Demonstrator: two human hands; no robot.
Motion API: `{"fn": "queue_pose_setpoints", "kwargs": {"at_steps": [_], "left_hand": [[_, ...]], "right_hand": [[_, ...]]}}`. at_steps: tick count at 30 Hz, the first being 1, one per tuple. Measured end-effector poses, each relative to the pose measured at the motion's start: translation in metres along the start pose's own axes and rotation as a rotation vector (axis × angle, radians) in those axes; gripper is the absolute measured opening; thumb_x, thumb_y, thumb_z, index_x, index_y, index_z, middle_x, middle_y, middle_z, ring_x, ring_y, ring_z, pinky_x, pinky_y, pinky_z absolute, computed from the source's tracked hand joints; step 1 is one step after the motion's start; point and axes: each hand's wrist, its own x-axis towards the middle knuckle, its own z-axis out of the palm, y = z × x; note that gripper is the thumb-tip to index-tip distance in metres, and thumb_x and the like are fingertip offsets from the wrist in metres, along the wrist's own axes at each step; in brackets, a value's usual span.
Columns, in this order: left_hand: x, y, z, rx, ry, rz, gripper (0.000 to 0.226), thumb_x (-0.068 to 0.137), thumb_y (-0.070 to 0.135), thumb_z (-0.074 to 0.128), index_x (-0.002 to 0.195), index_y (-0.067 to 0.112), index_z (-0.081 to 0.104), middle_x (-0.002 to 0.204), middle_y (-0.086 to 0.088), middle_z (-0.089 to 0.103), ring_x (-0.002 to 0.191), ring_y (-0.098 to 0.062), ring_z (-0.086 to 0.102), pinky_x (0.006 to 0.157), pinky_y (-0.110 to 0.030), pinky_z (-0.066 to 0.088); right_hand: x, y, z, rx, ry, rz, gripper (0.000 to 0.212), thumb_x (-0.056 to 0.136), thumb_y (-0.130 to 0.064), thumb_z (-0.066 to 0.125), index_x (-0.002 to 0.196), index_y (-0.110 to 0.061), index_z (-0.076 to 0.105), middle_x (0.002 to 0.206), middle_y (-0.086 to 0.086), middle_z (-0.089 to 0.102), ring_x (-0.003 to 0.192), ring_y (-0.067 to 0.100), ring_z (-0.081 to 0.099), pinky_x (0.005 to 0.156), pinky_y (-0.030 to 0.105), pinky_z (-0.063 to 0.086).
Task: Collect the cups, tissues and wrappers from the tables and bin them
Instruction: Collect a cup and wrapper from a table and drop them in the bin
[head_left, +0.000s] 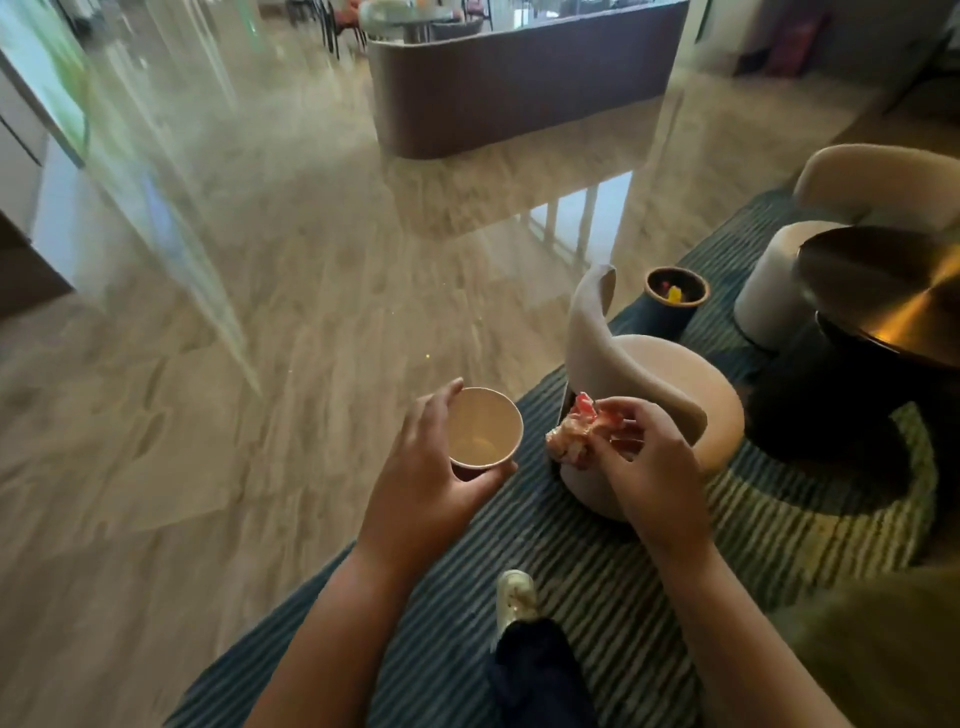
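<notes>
The left hand (436, 467) gripped an upright paper cup (484, 427), mouth open to receive rubbish; beside it the right hand (649, 462) pinched a crumpled wrapper (571, 434), probably bound for the bin (677, 297).

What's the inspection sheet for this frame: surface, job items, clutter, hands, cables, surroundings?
Surface: table, brass top, partly in view.
Job items: cup upright in left hand; wrapper crumpled, pinched by right hand; bin on rug, yellow scrap inside.
Clutter: nothing seen.
Hands: left grips cup; right pinches wrapper.
Cables: nothing seen.
Surroundings: chair beside hands, glossy floor, counter beyond.
</notes>
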Motion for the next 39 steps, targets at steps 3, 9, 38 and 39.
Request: {"fn": "queue_pose_setpoints", "kwargs": {"at_steps": [3,9,38,39], "left_hand": [[0.095,-0.025,0.009,0.016,0.001,0.028,0.082,0.069,0.044,0.075,0.138,0.029,0.034,0.119,0.022,0.039,0.109,0.011,0.038,0.083,0.005,0.024],[0.273,-0.064,0.014,0.039,-0.014,0.051,0.083,0.070,0.038,0.077,0.140,0.026,0.033,0.120,0.019,0.040,0.106,0.014,0.035,0.082,0.006,0.022],[0.981,-0.179,0.282,0.012,-0.559,0.466,0.093,0.072,0.072,0.047,0.147,0.029,0.011,0.134,0.012,0.033,0.125,0.000,0.023,0.097,-0.018,0.023],[1.002,-0.175,0.297,0.017,-0.558,0.461,0.095,0.072,0.073,0.046,0.148,0.029,0.011,0.135,0.010,0.033,0.126,-0.001,0.024,0.098,-0.020,0.024]], "right_hand": [[0.087,0.024,0.038,-0.070,0.065,-0.014,0.032,0.078,-0.017,0.076,0.106,-0.020,0.062,0.097,-0.015,0.055,0.082,-0.014,0.048,0.083,-0.008,0.026],[0.256,0.048,0.103,0.117,-0.016,0.111,0.028,0.086,-0.025,0.068,0.112,-0.026,0.059,0.101,-0.012,0.065,0.097,-0.002,0.060,0.090,0.015,0.043],[0.798,0.278,0.227,-0.164,0.551,0.624,0.020,0.079,-0.008,0.071,0.088,-0.021,0.058,0.094,-0.003,0.058,0.087,0.013,0.059,0.078,0.030,0.048],[0.820,0.294,0.223,-0.177,0.550,0.630,0.019,0.079,-0.009,0.071,0.088,-0.020,0.058,0.094,-0.003,0.057,0.086,0.014,0.059,0.077,0.031,0.049]]}}
